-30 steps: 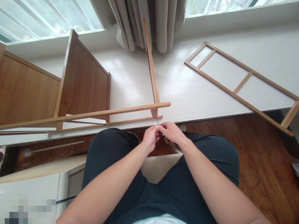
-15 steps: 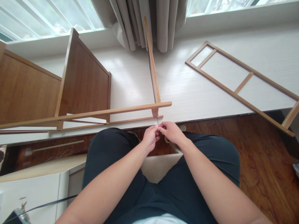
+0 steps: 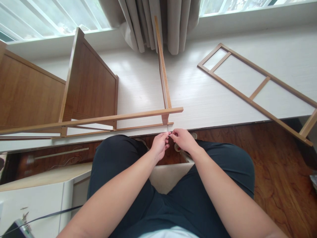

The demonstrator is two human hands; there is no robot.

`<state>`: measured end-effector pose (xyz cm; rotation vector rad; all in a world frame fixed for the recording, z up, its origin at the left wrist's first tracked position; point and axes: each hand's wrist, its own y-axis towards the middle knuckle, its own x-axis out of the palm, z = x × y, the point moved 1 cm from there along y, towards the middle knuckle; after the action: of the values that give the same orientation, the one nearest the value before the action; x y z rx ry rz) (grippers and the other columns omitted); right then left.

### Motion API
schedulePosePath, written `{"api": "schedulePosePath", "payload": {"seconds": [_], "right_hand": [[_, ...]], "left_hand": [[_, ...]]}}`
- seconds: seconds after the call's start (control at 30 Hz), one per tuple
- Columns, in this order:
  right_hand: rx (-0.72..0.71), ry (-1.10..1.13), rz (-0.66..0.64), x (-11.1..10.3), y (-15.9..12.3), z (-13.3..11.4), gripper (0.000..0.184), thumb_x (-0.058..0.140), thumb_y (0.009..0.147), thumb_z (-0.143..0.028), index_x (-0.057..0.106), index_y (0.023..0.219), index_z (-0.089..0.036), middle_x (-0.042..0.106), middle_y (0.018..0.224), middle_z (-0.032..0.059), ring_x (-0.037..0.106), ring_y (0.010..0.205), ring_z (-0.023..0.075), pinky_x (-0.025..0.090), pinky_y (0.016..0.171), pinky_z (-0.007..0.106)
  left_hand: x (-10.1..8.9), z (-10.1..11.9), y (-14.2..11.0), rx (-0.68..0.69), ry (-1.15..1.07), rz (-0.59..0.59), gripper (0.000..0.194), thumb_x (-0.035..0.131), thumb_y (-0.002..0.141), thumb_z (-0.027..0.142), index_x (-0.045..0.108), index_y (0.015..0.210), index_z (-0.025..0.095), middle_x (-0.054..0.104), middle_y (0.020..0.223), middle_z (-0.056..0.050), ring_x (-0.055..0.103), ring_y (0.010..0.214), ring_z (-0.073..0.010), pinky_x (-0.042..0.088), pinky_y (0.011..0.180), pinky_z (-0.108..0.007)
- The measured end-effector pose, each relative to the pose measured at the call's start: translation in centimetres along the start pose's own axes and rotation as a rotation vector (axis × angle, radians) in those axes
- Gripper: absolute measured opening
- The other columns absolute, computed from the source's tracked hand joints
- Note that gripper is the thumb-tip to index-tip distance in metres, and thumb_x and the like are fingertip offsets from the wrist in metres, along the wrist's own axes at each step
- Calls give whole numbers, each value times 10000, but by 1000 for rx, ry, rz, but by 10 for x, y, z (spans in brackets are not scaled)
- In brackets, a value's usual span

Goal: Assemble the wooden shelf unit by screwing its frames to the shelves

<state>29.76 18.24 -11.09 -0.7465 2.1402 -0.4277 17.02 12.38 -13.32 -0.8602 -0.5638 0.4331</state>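
Note:
My left hand (image 3: 160, 145) and my right hand (image 3: 182, 140) meet fingertip to fingertip just below the corner of a wooden frame (image 3: 163, 114). Both hands pinch a thin thread or wire (image 3: 167, 129) that runs down from the frame's short corner post. The thing between my fingertips is too small to name for certain. The frame has a long horizontal rail (image 3: 99, 119) running left and a slat (image 3: 162, 62) going back toward the curtain. I sit with my knees in dark trousers (image 3: 119, 155) under my hands.
A white raised floor panel (image 3: 198, 96) carries the frame, two brown wooden panels (image 3: 91, 82) at left and a flat ladder-like wooden frame (image 3: 257, 89) at right. Grey curtains (image 3: 153, 23) hang at the window. Dark wood floor (image 3: 277, 172) lies at right; a white cabinet (image 3: 37, 201) at lower left.
The hands stay pinched together at the frame corner; the fingers shift only slightly. The view has drifted a little.

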Motion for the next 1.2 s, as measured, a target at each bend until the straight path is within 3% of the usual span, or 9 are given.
{"api": "schedulePosePath", "payload": {"seconds": [0.27,0.6,0.87,1.2], "right_hand": [[34,-23,-27,2,1,2,233,537,959,-299,710,852,-185,716,825,54,565,666,125,318,613,227],[-19,-28,-58,6,2,3,276,513,981,-301,724,854,-177,721,821,61,552,623,115,313,591,226],[35,-24,-86,5,1,3,226,515,909,-205,737,874,-180,730,821,60,544,584,111,309,573,231],[-5,84,-148,2,-3,-2,288,494,955,-294,722,836,-166,708,762,46,541,548,95,319,557,212]], "left_hand": [[1,1,0,-4,8,8,305,869,677,329,740,874,136,506,754,23,405,581,-49,290,481,-175],[0,0,0,8,7,-15,354,894,636,365,722,839,133,514,750,22,396,586,-51,278,480,-177],[0,-2,-5,36,48,-15,327,854,669,384,748,861,140,478,707,27,391,588,-61,282,488,-175],[1,-1,-3,55,55,-16,294,800,702,370,753,871,135,479,674,27,383,580,-67,270,507,-184]]}}
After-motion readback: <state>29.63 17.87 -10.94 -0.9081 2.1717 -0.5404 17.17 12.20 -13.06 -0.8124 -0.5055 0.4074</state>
